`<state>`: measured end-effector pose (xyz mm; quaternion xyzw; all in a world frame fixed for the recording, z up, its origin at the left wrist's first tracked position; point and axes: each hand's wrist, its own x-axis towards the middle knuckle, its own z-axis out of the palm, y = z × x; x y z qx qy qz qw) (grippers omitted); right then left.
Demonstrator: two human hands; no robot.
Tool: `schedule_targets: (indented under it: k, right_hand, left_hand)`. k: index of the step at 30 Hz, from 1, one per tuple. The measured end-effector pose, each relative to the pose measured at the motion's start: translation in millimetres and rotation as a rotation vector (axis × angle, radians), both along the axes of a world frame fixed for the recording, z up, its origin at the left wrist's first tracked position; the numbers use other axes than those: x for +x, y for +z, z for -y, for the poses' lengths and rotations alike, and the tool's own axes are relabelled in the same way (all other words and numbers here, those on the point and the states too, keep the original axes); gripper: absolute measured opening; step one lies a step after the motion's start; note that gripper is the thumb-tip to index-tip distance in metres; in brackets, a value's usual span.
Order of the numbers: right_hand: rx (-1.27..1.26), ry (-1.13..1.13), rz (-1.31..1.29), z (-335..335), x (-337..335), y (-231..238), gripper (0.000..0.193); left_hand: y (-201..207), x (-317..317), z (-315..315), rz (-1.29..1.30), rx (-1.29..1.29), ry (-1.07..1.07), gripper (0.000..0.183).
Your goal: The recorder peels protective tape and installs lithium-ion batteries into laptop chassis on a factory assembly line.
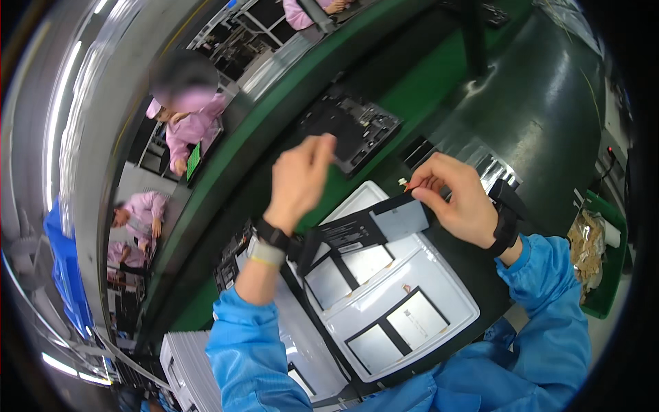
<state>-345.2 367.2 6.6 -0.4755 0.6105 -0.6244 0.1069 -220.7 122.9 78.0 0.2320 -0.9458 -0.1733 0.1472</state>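
Observation:
My right hand [456,196] pinches the wire end of a flat black battery pack [357,230], beside a small white connector [403,182]. The pack has a grey panel at its right end and lies slanted above a white plastic tray [467,312]. My left hand [300,180] hovers beyond the pack, slightly blurred, with its fingers drawn together; whatever they hold, if anything, is hidden. Just past it lies an opened dark laptop base [367,130] with exposed circuit boards. In the tray rest more black-framed silver battery packs [417,319].
A second white tray [302,336] adjoins on the left, near stacked white trays [189,364]. A green bin [611,275] with brown wrapping stands at right. Silver sheets [498,168] lie beyond my right hand. Across the green bench, people in pink [195,127] work.

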Motion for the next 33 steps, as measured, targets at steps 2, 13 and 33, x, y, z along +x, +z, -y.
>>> schedule_targets:
  k: [2,13,33]
  right_hand:
    - [0.043,-0.039,0.018,-2.8,-1.1,0.3,0.011]
    - [-0.028,-0.144,-0.167,-11.6,3.5,1.1,0.021]
    - [-0.051,-0.146,-0.144,-6.8,8.1,9.9,0.018]
  left_hand:
    - [-11.0,-27.8,50.0,0.033,-0.129,0.096,0.053]
    - [-145.1,-85.9,231.6,-0.038,-0.150,0.073,0.065]
    - [-66.1,10.3,72.0,0.278,-0.416,0.346,0.059]
